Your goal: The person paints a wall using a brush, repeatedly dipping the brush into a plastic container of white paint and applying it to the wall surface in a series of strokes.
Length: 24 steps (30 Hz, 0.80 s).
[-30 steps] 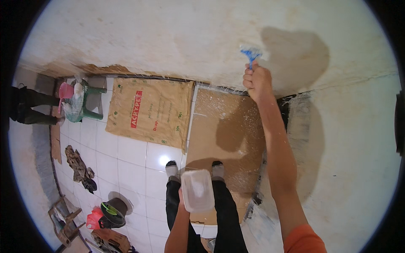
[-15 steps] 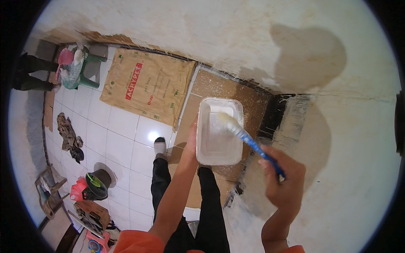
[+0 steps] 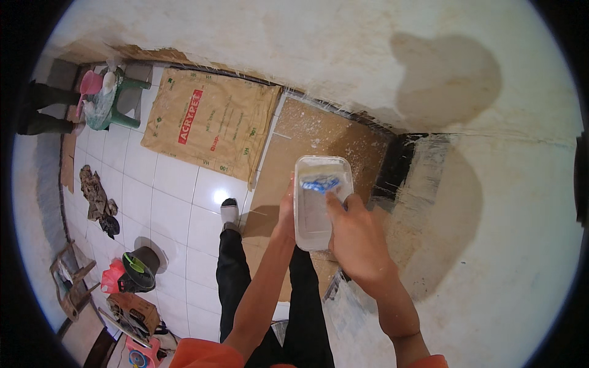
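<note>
My left hand (image 3: 286,211) grips the left side of a white plastic container (image 3: 313,227), held out over my legs. Its inside is coated pale white. My right hand (image 3: 357,239) is closed on a blue-handled paintbrush (image 3: 322,182), whose pale head is down inside the upper part of the container. My fingers partly hide the handle and the container's right side.
Cardboard (image 3: 293,132) and a brown printed sack (image 3: 224,113) cover the floor near walls (image 3: 503,245). Leftward are a person's dark legs (image 3: 46,126), a green stool (image 3: 124,121) with a pink dipper (image 3: 91,84), crumpled material (image 3: 97,193), a bucket (image 3: 147,260) and a wooden chair (image 3: 70,294).
My right hand has come down from the upper wall with the brush, which now dips into the container. My left hand has raised the container, and it sits slightly lower than a half-second ago.
</note>
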Tool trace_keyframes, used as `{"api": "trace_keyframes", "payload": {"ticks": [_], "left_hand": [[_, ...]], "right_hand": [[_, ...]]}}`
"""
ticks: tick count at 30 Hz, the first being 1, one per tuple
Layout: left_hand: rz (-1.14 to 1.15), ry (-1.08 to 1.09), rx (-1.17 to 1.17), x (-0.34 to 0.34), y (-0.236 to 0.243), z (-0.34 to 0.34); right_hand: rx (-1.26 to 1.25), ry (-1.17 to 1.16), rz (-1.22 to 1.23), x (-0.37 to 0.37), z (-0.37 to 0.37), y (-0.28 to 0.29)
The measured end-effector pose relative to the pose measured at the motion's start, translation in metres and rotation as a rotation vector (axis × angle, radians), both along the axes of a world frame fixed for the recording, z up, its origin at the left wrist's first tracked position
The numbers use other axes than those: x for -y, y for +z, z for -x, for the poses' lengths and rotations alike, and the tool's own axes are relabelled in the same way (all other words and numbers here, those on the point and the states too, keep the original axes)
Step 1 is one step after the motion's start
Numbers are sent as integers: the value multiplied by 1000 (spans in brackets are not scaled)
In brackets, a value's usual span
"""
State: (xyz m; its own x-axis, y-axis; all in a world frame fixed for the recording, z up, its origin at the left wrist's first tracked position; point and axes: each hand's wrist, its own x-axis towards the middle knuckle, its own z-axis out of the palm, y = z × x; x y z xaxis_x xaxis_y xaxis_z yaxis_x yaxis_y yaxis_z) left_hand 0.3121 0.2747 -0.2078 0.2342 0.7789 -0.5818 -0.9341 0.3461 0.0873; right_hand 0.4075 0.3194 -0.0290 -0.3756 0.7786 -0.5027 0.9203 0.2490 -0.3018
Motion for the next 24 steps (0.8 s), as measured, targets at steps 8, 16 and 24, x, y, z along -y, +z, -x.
{"api": "trace_keyframes", "payload": {"ticks": [8,16,24], "left_hand": [[-11,-12,-62,-7,-7,5],[-226,-10,23,-11,-4,-9],[-116,30,-52,-26,-20,0]], "right_hand": [[-69,-156,-69,9,-4,-4],[-122,-282,-133,-6,-12,-21],[-484,-433,-421,-16,-33,3]]}}
